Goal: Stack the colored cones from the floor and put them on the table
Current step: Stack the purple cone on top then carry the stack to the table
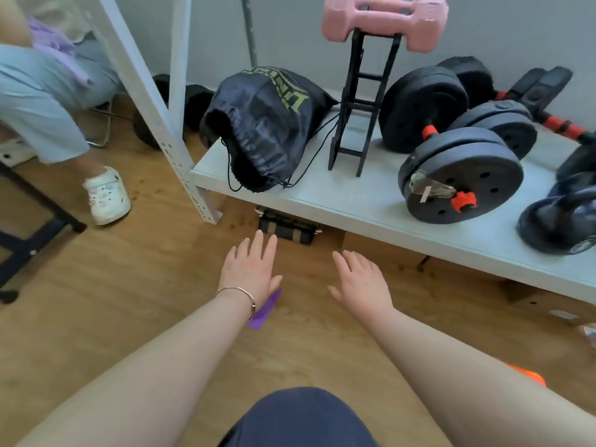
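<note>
A purple cone (265, 309) lies on the wooden floor, mostly hidden under my left wrist. An orange cone (529, 375) shows partly behind my right forearm at the lower right. My left hand (250, 269) is stretched forward above the floor, palm down, fingers apart, holding nothing. My right hand (361, 280) reaches out beside it, also flat and empty. Neither hand touches a cone as far as I can see.
A low white shelf (354, 204) ahead carries a black drawstring bag (267, 124), black dumbbells (458, 175), a kettlebell (561, 221) and a stand with a pink dumbbell (383, 21). A seated person's leg and white shoe (108, 196) are at left. A black box (287, 227) lies under the shelf.
</note>
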`<state>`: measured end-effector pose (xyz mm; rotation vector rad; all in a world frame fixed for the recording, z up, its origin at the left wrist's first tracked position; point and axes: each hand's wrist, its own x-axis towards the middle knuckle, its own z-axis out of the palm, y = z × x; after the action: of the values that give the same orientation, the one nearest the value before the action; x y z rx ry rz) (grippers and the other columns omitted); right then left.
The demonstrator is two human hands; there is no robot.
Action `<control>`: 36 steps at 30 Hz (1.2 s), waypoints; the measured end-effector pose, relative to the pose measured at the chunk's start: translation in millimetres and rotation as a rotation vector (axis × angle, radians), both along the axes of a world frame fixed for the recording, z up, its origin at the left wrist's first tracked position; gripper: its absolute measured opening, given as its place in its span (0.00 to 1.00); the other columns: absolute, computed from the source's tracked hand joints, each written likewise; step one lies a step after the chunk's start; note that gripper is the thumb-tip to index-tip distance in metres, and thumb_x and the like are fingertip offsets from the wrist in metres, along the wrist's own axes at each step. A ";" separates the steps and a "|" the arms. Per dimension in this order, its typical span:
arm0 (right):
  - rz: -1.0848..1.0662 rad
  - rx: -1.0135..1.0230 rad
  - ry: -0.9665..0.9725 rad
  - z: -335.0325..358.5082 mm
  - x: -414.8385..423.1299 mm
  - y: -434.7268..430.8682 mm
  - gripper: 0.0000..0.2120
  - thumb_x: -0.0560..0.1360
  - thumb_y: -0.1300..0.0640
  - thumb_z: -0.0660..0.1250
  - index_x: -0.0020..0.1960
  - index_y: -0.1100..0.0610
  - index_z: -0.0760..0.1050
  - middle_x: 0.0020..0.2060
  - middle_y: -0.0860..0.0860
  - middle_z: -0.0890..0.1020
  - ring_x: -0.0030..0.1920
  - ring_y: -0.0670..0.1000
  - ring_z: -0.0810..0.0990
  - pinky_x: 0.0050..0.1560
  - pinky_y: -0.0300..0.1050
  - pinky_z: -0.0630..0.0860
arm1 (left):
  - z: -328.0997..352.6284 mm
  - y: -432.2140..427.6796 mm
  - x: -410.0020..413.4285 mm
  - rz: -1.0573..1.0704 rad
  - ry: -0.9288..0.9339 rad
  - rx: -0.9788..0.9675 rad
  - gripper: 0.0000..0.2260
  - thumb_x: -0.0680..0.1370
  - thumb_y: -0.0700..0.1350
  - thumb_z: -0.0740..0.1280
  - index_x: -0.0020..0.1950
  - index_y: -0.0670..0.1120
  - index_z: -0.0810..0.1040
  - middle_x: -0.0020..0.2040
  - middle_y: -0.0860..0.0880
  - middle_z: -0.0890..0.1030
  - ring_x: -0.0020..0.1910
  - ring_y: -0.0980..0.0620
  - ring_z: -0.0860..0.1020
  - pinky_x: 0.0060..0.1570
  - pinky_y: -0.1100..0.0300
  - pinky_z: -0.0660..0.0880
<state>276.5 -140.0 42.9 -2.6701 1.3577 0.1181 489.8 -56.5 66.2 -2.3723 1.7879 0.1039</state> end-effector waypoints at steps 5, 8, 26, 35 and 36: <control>0.084 0.035 0.035 -25.3 43.9 5.6 0.35 0.78 0.43 0.64 0.79 0.54 0.58 0.75 0.55 0.68 0.76 0.57 0.64 0.75 0.54 0.62 | -37.7 32.5 42.1 0.081 0.022 0.087 0.39 0.79 0.62 0.62 0.83 0.49 0.45 0.83 0.43 0.50 0.80 0.41 0.58 0.78 0.46 0.60; 0.113 0.068 0.044 -39.7 67.9 4.9 0.34 0.79 0.44 0.64 0.79 0.53 0.55 0.76 0.54 0.65 0.77 0.56 0.61 0.76 0.53 0.60 | -59.7 39.7 65.5 0.114 0.031 0.116 0.40 0.79 0.60 0.64 0.83 0.49 0.45 0.83 0.43 0.50 0.80 0.41 0.58 0.78 0.47 0.60; -0.008 0.625 0.061 -137.0 155.1 13.7 0.36 0.70 0.47 0.74 0.74 0.52 0.64 0.61 0.54 0.78 0.62 0.59 0.78 0.55 0.48 0.74 | -158.3 32.0 111.6 0.089 0.388 0.266 0.32 0.76 0.47 0.71 0.76 0.47 0.62 0.71 0.45 0.74 0.66 0.41 0.76 0.62 0.48 0.73; -0.156 0.689 0.087 -168.5 139.6 24.1 0.34 0.71 0.47 0.74 0.72 0.58 0.67 0.59 0.56 0.82 0.59 0.59 0.81 0.55 0.48 0.76 | -182.2 39.2 96.5 0.223 0.712 0.190 0.30 0.75 0.35 0.69 0.76 0.49 0.67 0.67 0.44 0.77 0.66 0.43 0.77 0.64 0.55 0.72; -0.174 0.693 0.058 -168.9 135.2 24.2 0.34 0.70 0.48 0.75 0.72 0.57 0.68 0.59 0.55 0.82 0.58 0.59 0.81 0.54 0.47 0.77 | -183.4 38.8 95.0 0.223 0.724 0.186 0.29 0.75 0.34 0.69 0.75 0.48 0.68 0.67 0.44 0.78 0.66 0.43 0.76 0.64 0.56 0.72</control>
<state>411.7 -115.8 -126.1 -1.9807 1.2575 0.5392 584.8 -17.7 -117.2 -2.5596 1.6214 1.2345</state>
